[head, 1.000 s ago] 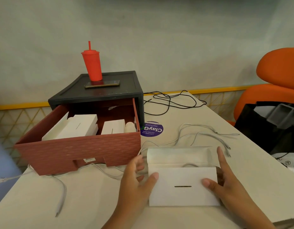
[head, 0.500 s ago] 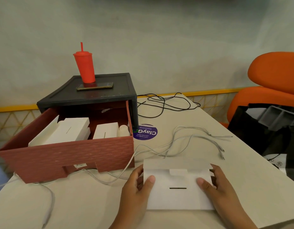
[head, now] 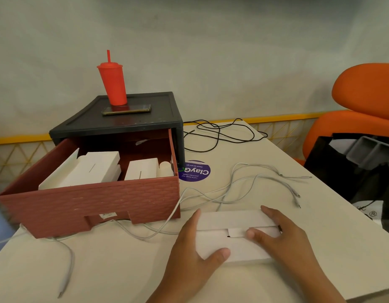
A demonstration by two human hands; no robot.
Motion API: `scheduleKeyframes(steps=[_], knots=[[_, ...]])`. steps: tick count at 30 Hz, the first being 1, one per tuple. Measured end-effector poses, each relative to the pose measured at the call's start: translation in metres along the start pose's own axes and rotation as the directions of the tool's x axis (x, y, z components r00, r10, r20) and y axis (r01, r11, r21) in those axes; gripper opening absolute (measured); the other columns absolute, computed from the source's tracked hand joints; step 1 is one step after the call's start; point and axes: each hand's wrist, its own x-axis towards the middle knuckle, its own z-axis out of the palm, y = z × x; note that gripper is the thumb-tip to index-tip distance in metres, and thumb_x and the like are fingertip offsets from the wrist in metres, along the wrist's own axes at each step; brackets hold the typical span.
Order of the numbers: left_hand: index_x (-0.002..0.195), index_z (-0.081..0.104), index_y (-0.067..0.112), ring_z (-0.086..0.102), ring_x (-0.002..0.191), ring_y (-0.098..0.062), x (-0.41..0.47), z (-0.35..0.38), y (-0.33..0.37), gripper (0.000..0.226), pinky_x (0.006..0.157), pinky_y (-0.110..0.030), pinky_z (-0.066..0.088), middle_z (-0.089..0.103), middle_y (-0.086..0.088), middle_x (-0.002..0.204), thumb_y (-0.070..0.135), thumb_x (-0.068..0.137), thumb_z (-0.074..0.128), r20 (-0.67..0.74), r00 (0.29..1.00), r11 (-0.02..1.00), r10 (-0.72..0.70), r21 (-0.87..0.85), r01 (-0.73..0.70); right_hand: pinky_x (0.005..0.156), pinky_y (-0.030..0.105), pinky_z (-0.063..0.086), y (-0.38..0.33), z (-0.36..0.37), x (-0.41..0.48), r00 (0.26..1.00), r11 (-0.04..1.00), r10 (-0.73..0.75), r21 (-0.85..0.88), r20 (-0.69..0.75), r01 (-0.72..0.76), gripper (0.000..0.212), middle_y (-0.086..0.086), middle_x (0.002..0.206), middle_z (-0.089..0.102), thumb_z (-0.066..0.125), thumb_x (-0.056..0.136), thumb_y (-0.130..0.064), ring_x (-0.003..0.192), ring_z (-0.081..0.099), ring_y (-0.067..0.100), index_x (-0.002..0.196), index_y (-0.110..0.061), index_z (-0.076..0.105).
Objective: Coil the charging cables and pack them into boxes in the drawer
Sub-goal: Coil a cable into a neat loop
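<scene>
A flat white cardboard box (head: 233,248) lies on the table near its front edge, its lid folded down with the tab at the slot. My left hand (head: 195,256) holds the box's left end, thumb on its front face. My right hand (head: 283,237) lies over the box's right end, its thumb pressing the lid tab. Several loose white charging cables (head: 250,182) trail across the table behind the box. The red-brown drawer (head: 97,202) stands pulled out of its black cabinet (head: 123,123) and holds several white boxes (head: 97,169).
A red tumbler (head: 113,84) and a phone (head: 127,109) sit on the cabinet. A black cable (head: 219,134) lies tangled at the back. A purple round sticker (head: 194,171) marks the table. A black bag (head: 359,169) and an orange chair (head: 364,106) are at the right.
The box's lid has folded down from open to closed. My right thumb moved onto the tab. The view shifted slightly.
</scene>
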Motion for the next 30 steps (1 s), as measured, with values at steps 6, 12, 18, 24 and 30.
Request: scheduleKeyframes(steps=[6, 12, 18, 24, 30], knots=[[0.14, 0.02, 0.044, 0.03, 0.129, 0.002, 0.001, 0.0, -0.002, 0.102, 0.107, -0.019, 0.027, 0.029, 0.026, 0.137, 0.075, 0.048, 0.052, -0.002, 1.0, 1.0, 0.0, 0.01, 0.0, 0.078, 0.026, 0.036, -0.008, -0.002, 0.003, 0.998, 0.982, 0.054, -0.183, 0.024, -0.049, 0.066, -0.01, 0.109, 0.05, 0.075, 0.066, -0.052, 0.097, 0.045, 0.01, 0.121, -0.031, 0.047], [0.136, 0.025, 0.045, 0.035, 0.122, 0.005, 0.002, -0.002, -0.003, 0.097, 0.099, -0.012, 0.029, 0.033, 0.026, 0.134, 0.073, 0.048, 0.053, 0.018, 1.0, 1.0, 0.008, 0.011, -0.008, 0.079, 0.026, 0.037, -0.011, -0.002, 0.008, 0.989, 0.925, 0.083, -0.378, 0.124, -0.031, 0.068, -0.006, 0.105, 0.044, 0.058, 0.074, -0.063, 0.099, 0.048, 0.016, 0.135, -0.04, 0.035], [0.137, 0.029, 0.042, 0.036, 0.121, 0.006, 0.001, -0.002, -0.001, 0.097, 0.096, -0.009, 0.028, 0.034, 0.026, 0.133, 0.073, 0.049, 0.052, 0.011, 0.999, 0.998, 0.032, 0.045, -0.032, 0.083, 0.026, 0.038, -0.001, 0.003, 0.007, 0.991, 0.932, 0.021, -0.362, 0.13, 0.027, 0.055, -0.008, 0.115, 0.041, 0.059, 0.077, -0.057, 0.112, 0.048, 0.019, 0.128, -0.043, 0.044], [0.134, 0.021, 0.048, 0.032, 0.119, 0.005, -0.002, -0.003, 0.002, 0.1, 0.094, -0.011, 0.026, 0.028, 0.028, 0.128, 0.077, 0.044, 0.052, 0.012, 0.999, 0.992, 0.038, 0.119, -0.039, 0.066, 0.011, 0.034, 0.001, 0.004, 0.001, 0.983, 0.948, -0.184, -0.258, 0.025, 0.184, 0.016, -0.017, 0.104, 0.05, 0.061, 0.079, -0.051, 0.091, 0.053, 0.007, 0.09, -0.043, 0.053], [0.137, 0.001, 0.05, 0.025, 0.12, 0.013, -0.004, -0.015, -0.001, 0.113, 0.096, -0.008, 0.025, 0.01, 0.037, 0.13, 0.07, 0.044, 0.062, 0.21, 0.976, 0.979, 0.058, 0.18, -0.097, 0.073, 0.01, 0.033, 0.005, 0.0, 0.001, 0.974, 0.947, -0.205, -0.232, 0.094, 0.222, 0.084, -0.029, 0.109, 0.041, 0.032, 0.037, -0.099, 0.099, 0.046, -0.002, 0.103, -0.049, 0.046]])
